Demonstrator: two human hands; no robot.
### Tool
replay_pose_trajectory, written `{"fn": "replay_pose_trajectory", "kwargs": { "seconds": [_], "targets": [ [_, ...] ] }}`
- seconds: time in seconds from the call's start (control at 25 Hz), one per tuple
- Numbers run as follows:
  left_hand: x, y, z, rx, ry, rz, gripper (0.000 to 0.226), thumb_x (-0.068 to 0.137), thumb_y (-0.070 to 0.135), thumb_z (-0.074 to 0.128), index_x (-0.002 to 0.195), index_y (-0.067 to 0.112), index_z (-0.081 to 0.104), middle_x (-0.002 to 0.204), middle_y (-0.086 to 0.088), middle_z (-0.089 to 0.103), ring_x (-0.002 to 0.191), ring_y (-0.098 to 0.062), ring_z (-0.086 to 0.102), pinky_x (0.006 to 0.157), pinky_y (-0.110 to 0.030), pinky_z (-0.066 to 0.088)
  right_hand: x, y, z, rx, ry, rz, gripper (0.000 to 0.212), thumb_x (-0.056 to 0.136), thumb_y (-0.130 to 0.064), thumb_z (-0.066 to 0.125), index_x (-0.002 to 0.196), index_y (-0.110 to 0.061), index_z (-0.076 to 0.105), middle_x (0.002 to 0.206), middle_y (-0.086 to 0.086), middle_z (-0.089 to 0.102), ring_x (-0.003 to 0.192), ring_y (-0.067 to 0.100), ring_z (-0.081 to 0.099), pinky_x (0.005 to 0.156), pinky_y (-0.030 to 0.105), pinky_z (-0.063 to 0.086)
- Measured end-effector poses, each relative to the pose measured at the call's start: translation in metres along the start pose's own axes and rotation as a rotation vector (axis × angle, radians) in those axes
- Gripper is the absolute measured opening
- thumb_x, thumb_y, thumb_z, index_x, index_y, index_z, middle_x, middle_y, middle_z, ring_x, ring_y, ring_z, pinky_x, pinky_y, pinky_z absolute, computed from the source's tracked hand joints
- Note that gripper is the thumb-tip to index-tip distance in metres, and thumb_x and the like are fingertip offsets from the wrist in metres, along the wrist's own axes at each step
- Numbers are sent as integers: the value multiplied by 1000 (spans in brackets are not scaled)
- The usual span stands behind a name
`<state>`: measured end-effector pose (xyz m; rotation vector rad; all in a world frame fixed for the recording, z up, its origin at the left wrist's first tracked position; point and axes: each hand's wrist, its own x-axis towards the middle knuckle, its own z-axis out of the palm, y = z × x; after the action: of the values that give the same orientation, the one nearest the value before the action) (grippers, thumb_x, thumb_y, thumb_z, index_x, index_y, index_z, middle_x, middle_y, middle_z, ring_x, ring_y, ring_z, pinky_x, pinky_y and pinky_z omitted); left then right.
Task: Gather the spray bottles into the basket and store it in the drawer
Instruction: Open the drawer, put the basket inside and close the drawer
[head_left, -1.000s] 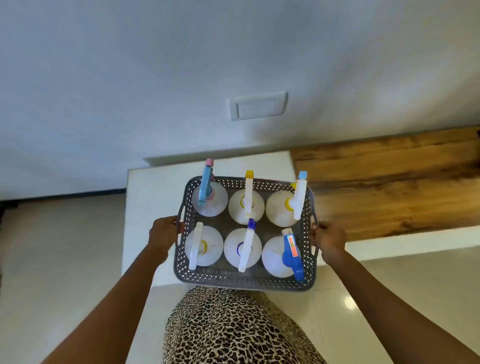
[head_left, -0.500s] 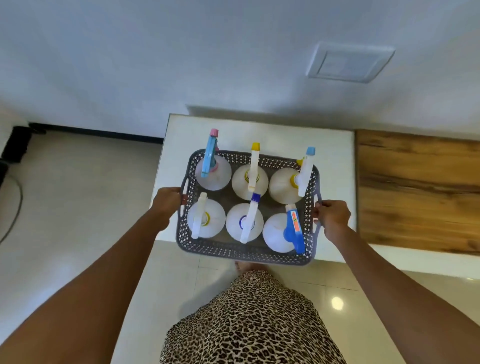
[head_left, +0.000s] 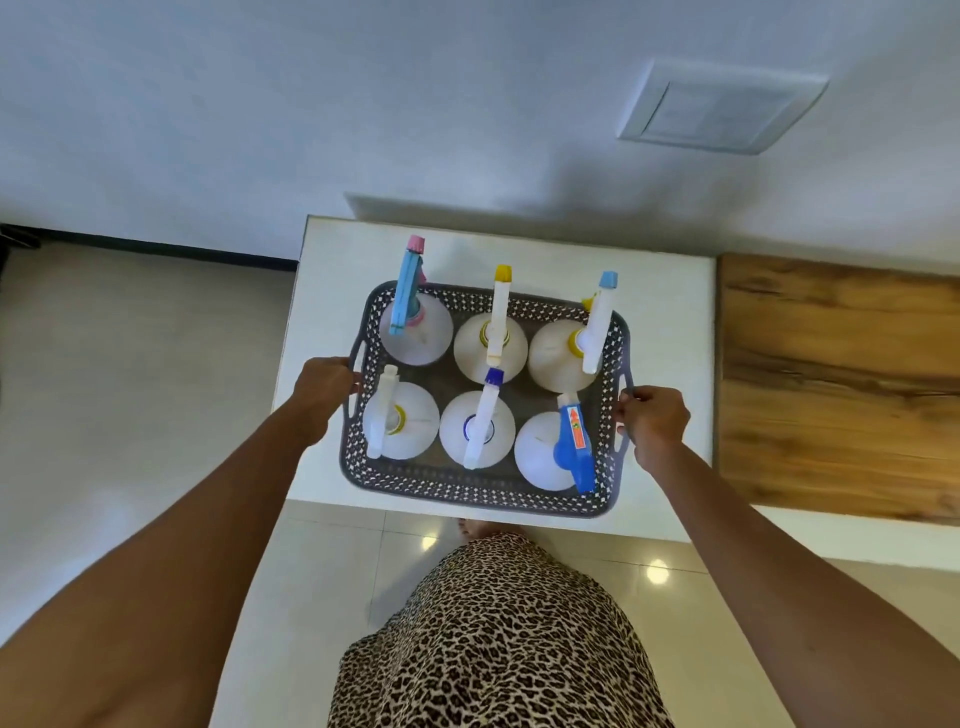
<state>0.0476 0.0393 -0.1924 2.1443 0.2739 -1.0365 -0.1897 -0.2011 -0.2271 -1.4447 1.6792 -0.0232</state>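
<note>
A person grips a grey perforated basket (head_left: 483, 493) by both side handles, the left hand (head_left: 324, 384) curled around the left handle and the right hand (head_left: 654, 421) closed on the right one, arms stretched forward from the bottom corners of the view. The basket sits between the two hands over a white cabinet top (head_left: 670, 374); whether it rests on the surface or is held just above it cannot be told.

Six white spray bottles stand upright inside, in two rows of three. In the far row are a bottle with a light-blue and pink sprayer (head_left: 408, 296), one with a white sprayer tipped yellow (head_left: 500, 317), and one with a white sprayer tipped pale blue (head_left: 597, 332). In the near row are a bottle with an all-white sprayer (head_left: 383, 415), one with a white sprayer tipped dark blue (head_left: 480, 421), and one with a blue sprayer bearing an orange label (head_left: 574, 447). The bottles fill the basket, their bodies touching or just beside one another.

A wooden countertop (head_left: 831, 389) adjoins the white cabinet top on the right. A pale wall (head_left: 311, 104) rises behind, carrying a white switch plate (head_left: 719, 111). Glossy floor tiles (head_left: 130, 389) spread to the left and below, and a leopard-print garment (head_left: 493, 639) fills the lower centre.
</note>
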Motion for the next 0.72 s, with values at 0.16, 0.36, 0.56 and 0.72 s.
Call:
{"fn": "replay_pose_trajectory", "kwargs": {
  "seconds": [0.16,0.36,0.56,0.72],
  "targets": [
    [6,-2,2,0,34,-9,23,79,-4,52,96,4,66,83,-11,61,80,-24,54,83,-35,44,0,0,-1,2,-4,1,19,86,-6,54,84,3,70,87,24,70,85,40,67,83,52,55],
    [4,-4,3,5,22,-9,25,84,-4,44,98,5,63,91,-12,58,87,-26,53,84,-34,43,-6,1,-5,-16,-6,-41,19,88,-9,55,98,1,69,97,23,71,89,37,67,86,46,55],
    [-11,-14,-9,-3,-83,11,27,84,-6,39,78,5,62,80,-12,57,73,-21,49,64,-25,37,-25,6,-12,-36,32,-114,24,88,-9,52,108,-2,65,108,18,69,92,31,63,78,31,49],
    [-41,-34,-13,-98,-36,4,35,88,-4,38,60,15,48,67,-4,45,62,-14,40,58,-22,30,-51,19,-22,-35,116,-166,26,90,-6,49,112,-2,63,116,17,65,105,33,60,83,24,40]
  ]
}}
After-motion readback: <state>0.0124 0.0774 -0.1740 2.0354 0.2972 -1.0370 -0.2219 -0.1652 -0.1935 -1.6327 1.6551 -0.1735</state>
